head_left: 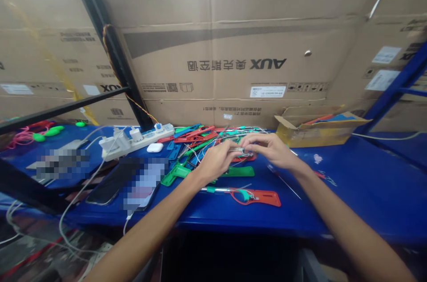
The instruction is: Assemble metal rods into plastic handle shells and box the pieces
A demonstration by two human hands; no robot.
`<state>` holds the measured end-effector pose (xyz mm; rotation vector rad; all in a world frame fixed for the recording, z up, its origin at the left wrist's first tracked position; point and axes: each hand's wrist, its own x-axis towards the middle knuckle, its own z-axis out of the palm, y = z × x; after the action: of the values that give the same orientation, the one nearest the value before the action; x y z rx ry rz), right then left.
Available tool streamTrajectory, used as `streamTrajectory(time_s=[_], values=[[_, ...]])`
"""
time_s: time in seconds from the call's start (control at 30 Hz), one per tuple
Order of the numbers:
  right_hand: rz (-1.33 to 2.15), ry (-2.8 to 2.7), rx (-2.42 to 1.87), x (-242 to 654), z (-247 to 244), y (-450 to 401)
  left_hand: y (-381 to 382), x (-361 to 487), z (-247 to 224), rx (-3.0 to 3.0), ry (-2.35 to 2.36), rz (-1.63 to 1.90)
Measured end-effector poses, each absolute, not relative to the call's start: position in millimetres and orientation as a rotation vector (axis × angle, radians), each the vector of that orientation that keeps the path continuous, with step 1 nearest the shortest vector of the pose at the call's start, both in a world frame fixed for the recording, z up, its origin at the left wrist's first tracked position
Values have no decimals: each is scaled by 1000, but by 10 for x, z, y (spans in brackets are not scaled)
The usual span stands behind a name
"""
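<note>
My left hand (217,158) and my right hand (269,149) meet above a pile of plastic parts, fingertips pinched close together. Between them is a small pale and greenish piece (241,150), partly hidden by the fingers and blurred. Under and behind the hands lie red, green and blue plastic handles (200,134) with thin rods, heaped on the blue table. A green handle (238,171) rests just below my left hand. Nearer the front edge lies a red handle (267,197) with a green trigger-like piece and a metal rod.
At the left are a power strip (147,138) with plugs, a white earbud case (155,147), a dark phone (111,182) and a second, blurred-out phone (147,184). An open cardboard box (315,134) stands back right. A thin needle-like rod (289,186) lies below my right hand.
</note>
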<state>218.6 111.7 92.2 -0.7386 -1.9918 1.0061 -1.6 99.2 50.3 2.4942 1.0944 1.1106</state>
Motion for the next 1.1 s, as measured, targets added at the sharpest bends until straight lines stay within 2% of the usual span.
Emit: streamTrajectory(time_s=[0.23,0.63,0.83,1.1], values=[[969,-2059,-720,2209,902,1116,985,-2,489,2496,1026,1150],[1191,-1813,-662,2179,829,1163,997,-56,505,2511,1001,1309],[1136,-1960,-733,2073,750,1139,985,-29,514,2592,857,1561],[1031,-1971,-686,1902,642,1052,975,16,475,2606,772,1556]])
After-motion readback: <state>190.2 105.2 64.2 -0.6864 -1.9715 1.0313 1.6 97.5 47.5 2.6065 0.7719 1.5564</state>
